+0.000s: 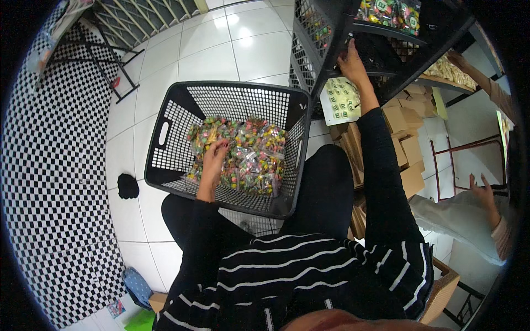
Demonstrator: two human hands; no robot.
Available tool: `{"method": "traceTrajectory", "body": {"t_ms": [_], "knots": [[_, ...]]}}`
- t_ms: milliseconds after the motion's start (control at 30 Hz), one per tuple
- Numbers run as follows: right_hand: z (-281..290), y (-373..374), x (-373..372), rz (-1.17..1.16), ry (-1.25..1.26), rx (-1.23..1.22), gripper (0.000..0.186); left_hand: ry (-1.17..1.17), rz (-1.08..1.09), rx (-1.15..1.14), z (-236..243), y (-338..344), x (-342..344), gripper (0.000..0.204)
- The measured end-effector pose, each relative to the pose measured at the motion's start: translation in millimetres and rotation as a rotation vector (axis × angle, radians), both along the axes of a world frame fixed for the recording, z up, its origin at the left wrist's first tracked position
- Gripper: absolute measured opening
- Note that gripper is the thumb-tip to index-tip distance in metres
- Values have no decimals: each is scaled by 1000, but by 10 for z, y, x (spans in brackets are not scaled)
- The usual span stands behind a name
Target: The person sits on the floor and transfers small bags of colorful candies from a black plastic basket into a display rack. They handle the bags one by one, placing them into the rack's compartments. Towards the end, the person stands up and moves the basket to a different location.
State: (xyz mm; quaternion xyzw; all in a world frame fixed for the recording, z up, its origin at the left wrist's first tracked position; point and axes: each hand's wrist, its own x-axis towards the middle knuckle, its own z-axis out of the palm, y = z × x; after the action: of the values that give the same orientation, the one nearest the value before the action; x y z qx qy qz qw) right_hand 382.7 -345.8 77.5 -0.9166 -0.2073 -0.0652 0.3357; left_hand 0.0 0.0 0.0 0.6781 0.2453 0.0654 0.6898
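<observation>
A black slatted plastic basket (pixel 165 105) sits before me, holding several clear bags of multicoloured sweets (pixel 254 149). My left hand (pixel 214 160) is inside it, fingers closed on one of these bags. My right hand (pixel 355 67) reaches up to a black rack (pixel 309 71), its fingers curled on the frame at a middle shelf. More sweet bags (pixel 386 14) lie on the rack's upper shelf. Below my right hand hangs a pale yellow printed sheet (pixel 339 102).
Folded cardboard (pixel 408 132) is stacked at right. Beside it, a co-worker's hands (pixel 483 196) and arm show near pale packets (pixel 447 71) and a metal frame (pixel 441 165). A chequered mat (pixel 55 193), folding stand (pixel 105 60) and black cloth (pixel 127 186) are at left.
</observation>
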Motion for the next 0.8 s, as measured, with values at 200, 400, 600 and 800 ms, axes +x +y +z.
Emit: {"method": "traceTrajectory", "body": {"t_ms": [200, 400, 600, 800], "knots": [[120, 175, -177, 7, -73, 30, 93, 46, 38, -3, 11, 266, 28, 30], [168, 433, -1212, -372, -474, 443, 45, 47, 31, 25, -52, 342, 80, 27], [-730, 1243, -2163, 95, -112, 306, 26, -9, -17, -68, -212, 412, 217, 26], [-1750, 1654, -2131, 644, 477, -877, 34, -90, -85, -216, -89, 404, 252, 27]]}}
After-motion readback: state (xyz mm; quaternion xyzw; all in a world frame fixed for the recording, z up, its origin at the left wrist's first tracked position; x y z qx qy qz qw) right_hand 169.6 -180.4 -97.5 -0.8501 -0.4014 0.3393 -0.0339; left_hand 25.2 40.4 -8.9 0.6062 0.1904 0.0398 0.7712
